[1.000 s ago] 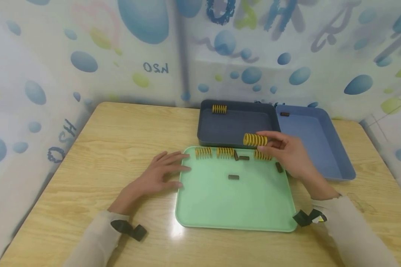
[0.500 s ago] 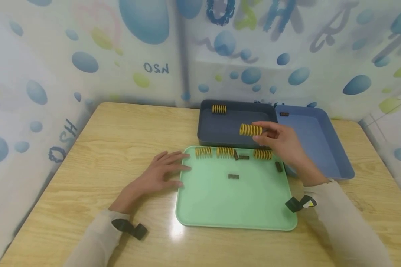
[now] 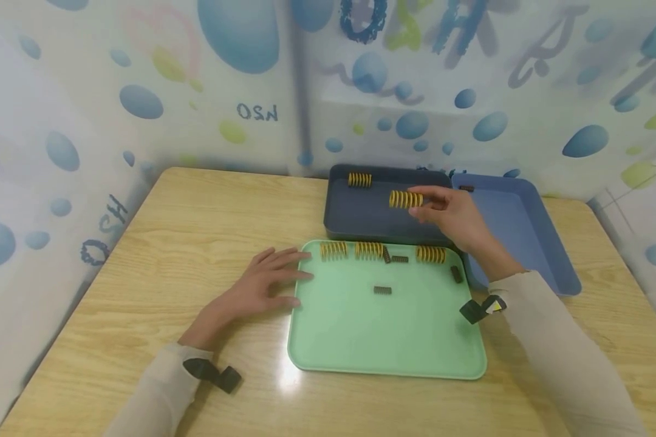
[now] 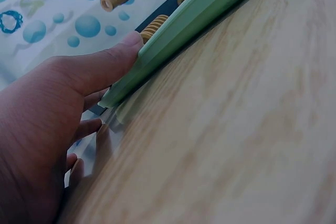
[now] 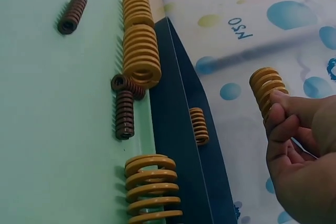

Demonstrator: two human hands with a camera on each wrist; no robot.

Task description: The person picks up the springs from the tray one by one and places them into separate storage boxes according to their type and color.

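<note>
Pinched between thumb and fingers of my right hand [image 3: 452,213] is a yellow spring [image 3: 406,199], held level above the dark tray [image 3: 385,226]. Another yellow spring [image 3: 359,179] lies at that tray's back left. My left hand [image 3: 254,285] has its fingers spread, their tips at the left rim of the green tray [image 3: 382,340]. Along the green tray's far edge lie several springs: yellow ones [image 5: 142,56] and small brown ones [image 5: 125,114]. One small brown spring [image 3: 382,290] sits nearer its middle, another [image 3: 456,274] near its right rim.
A blue tray [image 3: 546,243] stands right of the dark tray, with one small brown spring [image 3: 466,188] at its back left. The wooden table [image 3: 197,212] meets a patterned wall [image 3: 197,79] behind the trays.
My right hand has moved left and away from me, carrying the yellow spring from above the green tray's far edge to over the dark tray. My left hand has stayed put.
</note>
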